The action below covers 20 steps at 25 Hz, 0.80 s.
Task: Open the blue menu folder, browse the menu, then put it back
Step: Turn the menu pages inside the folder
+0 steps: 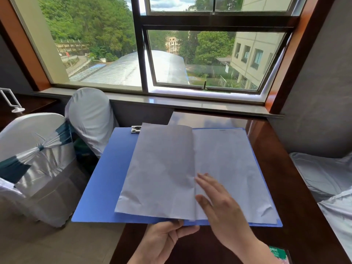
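Blue menu folder point(106, 180) open, print illegible

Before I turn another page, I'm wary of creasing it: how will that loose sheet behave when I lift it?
Probably floppy: the turned sheet already bows and shows wrinkles near its lower edge. It looks thin and light, so it may slide or flutter. The left hand pinching the blue folder edge and the right hand flat on the pages should help steady it.

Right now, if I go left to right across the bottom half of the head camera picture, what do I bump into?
Chair with the teal sash → blue menu folder's open cover → turned page → right hand on the right-hand pages → bare dark table → white cloth.
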Motion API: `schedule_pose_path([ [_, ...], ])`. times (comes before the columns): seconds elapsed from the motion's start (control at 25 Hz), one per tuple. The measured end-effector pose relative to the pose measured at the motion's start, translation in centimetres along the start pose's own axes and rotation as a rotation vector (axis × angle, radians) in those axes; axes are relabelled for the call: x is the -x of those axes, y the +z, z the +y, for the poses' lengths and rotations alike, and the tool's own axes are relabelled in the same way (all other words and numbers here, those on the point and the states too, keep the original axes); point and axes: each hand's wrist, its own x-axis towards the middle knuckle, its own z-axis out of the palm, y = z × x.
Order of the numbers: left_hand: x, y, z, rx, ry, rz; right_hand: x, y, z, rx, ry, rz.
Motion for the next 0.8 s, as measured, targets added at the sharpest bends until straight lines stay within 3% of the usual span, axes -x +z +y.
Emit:
schedule_pose_path([
  [0.16, 0.0, -0.4, 1.1, 0.006, 0.081, 0.038, 2.5, -1.9, 2.7, 0.262, 0.119, 0.243],
  [0.32, -0.4, -0.4, 1.0, 0.052, 0.11, 0.044, 3.7, -3.2, 3.5, 0.489, 0.244, 0.226],
  [0.52, -0.6, 0.1, 0.5, 0.027, 0.073, 0.012, 3.2, -1.9, 2.6, 0.386, 0.317, 0.088],
  [0.8, -0.1, 0.4, 0.0, 0.0, 0.047, 0.029, 2.3, 0.3, 1.7, 0.098, 0.21, 0.052],
])
